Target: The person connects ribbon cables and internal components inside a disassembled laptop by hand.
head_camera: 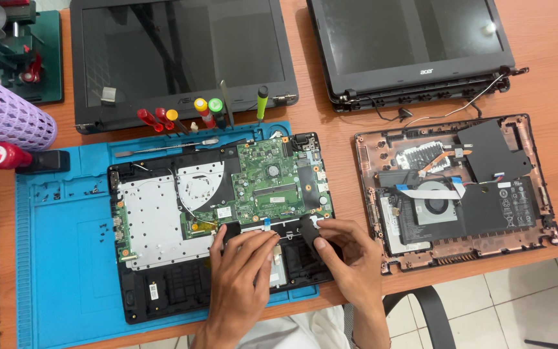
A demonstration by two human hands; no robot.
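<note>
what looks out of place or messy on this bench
Small loose screws lie scattered on the blue mat. The right-hand laptop base overhangs the table edge, and loose cables trail from its detached screen.

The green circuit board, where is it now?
In the head view, the green circuit board sits in the open laptop base on the blue mat, just above both hands.

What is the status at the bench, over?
Both hands down on the open laptop base: left hand pressing flat below the green circuit board, right hand pinching a black strip. Screwdrivers behind, nothing in the way.
</note>
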